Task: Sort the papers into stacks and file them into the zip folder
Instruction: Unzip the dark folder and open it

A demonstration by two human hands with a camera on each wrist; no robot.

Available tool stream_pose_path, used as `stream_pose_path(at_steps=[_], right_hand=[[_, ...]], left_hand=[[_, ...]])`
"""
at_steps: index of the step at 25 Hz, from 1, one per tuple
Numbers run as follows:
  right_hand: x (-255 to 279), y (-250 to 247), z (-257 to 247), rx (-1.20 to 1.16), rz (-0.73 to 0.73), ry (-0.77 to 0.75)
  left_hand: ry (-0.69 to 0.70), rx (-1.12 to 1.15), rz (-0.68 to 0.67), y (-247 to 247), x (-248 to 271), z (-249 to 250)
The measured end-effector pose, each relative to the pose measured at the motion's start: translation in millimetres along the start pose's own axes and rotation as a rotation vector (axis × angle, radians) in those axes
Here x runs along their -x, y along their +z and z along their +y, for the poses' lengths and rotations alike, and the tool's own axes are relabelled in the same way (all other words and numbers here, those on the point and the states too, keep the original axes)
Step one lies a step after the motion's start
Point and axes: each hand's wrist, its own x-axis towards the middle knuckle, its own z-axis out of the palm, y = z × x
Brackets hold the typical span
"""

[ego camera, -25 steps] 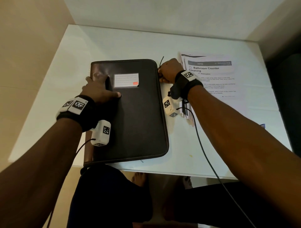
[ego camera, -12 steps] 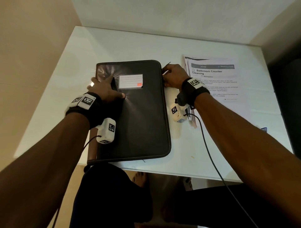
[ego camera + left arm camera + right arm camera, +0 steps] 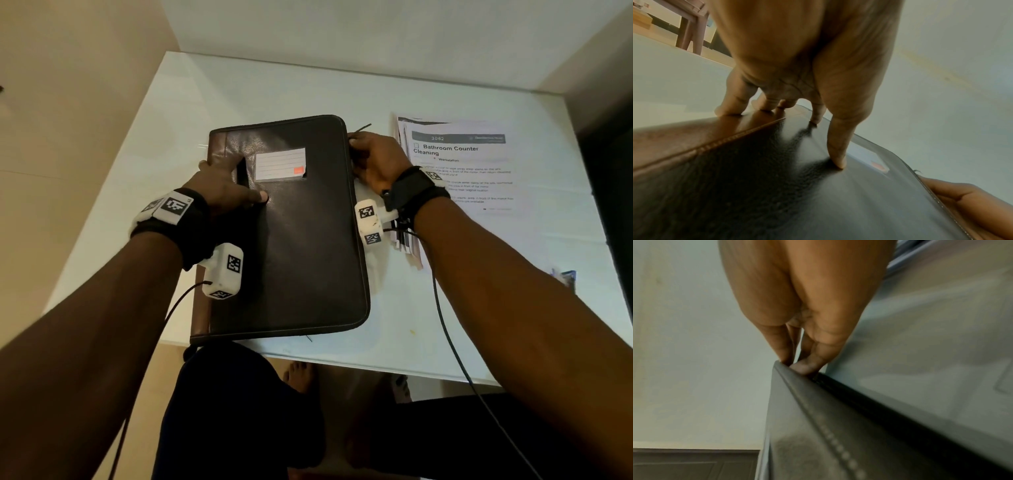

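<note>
A dark zip folder point(image 3: 308, 246) lies closed on the white table point(image 3: 274, 82), with a white label in a window on its cover. My left hand point(image 3: 233, 181) presses on the cover near the brown spine, fingers spread and only the tips touching point(image 3: 787, 105). My right hand point(image 3: 356, 147) is at the folder's right edge near the far corner, where thumb and fingers pinch the zip point(image 3: 797, 365). A thin black zip cord point(image 3: 363, 128) sticks out past the knuckles. A stack of printed papers point(image 3: 479, 178) lies to the right of the folder, its top sheet headed "Bathroom Counter Cleaning".
The table stands in a corner, with walls at the back and right. Its front edge runs just below the folder, and my legs show beneath it. A small blue item point(image 3: 567, 279) lies near the right edge. Bare tabletop stretches behind the folder.
My right hand has slid a little toward me along the folder's right edge. The left hand stays pressed on the cover.
</note>
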Motion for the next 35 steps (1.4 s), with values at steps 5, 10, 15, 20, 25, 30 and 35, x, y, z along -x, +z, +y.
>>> stream_pose_path(at_steps=[5,10,15,20,25,30,35], right_hand=[[2,9,0,-0.08,0.01,0.0],[2,4,4,-0.162,-0.024,0.058],[0,12,-5,-0.049,0.058,0.033],[-10,5,-7,0.162,0.1,0.064],[-8,-7,-2,0.479,0.092,0.053],[6,-18,-2,0.95,-0.058,-0.114],[29,-19,14,1.034,-0.032,-0.13]], left_hand=[[0.008,0.028,-0.009,-2,-1,-3],[-0.007,0.031,-0.014,-1,-4,-3],[-0.012,0.006,-0.003,0,-5,-1],[-0.018,-0.086,-0.003,4,-5,1],[-0.03,-0.129,-0.013,7,-10,1],[-0.058,-0.137,-0.012,6,-5,5],[-0.051,-0.129,0.008,7,8,9]])
